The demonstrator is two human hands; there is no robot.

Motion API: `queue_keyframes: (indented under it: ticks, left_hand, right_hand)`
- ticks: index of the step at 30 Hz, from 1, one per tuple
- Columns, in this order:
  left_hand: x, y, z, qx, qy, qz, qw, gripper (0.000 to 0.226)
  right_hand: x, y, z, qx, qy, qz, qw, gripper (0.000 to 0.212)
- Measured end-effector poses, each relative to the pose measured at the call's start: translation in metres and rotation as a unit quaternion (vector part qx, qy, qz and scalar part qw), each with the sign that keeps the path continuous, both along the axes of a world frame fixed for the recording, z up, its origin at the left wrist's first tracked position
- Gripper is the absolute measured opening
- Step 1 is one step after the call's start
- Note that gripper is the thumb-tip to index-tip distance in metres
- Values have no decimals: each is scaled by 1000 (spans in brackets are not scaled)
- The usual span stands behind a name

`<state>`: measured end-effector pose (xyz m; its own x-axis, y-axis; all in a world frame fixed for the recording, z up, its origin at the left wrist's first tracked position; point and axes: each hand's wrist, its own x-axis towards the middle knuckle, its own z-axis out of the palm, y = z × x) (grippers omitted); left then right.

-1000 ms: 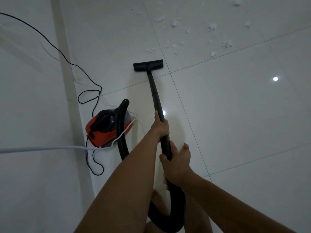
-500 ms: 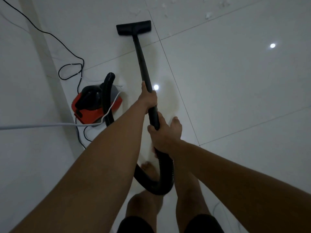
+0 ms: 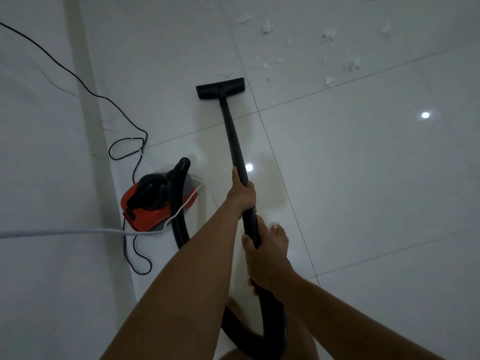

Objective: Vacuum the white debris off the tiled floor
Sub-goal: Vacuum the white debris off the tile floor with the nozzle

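debris [image 3: 267, 26] back in view beyond wand [image 3: 233, 136]; hose [image 3: 274, 323] cut off below.

Light: dim, cool grey overall; src not in view.
Glare: 2 small bright spots on glossy tiled floor [image 3: 363, 178], one far right, one centre beside wand [image 3: 233, 136].
Shadows: faint, soft-edged.
Blur: white cable [image 3: 52, 233] near left is soft.
Edges: wide-angle bend; grout lines curve.
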<state>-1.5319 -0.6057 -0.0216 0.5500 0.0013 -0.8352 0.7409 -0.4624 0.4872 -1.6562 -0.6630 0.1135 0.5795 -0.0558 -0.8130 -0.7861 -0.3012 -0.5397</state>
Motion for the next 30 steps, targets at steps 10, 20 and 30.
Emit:
queue_keyframes:
  ticks: [10, 20, 30]
  left_hand:
    - [5, -6, -1, 12, -4, -7, 1000, 70]
    - [9, -10, 2, -21, -1, 28, 999, 67]
    - [11, -11, 4, -31, 2, 53, 998, 66]
  right_hand:
    - [-18, 2, -82, -101, -1, 36, 994, 77]
    - [-9, -3, -71, -108, -4, 7, 994, 91]
    - [-7, 4, -73, -94, -16, 3, 995, 84]
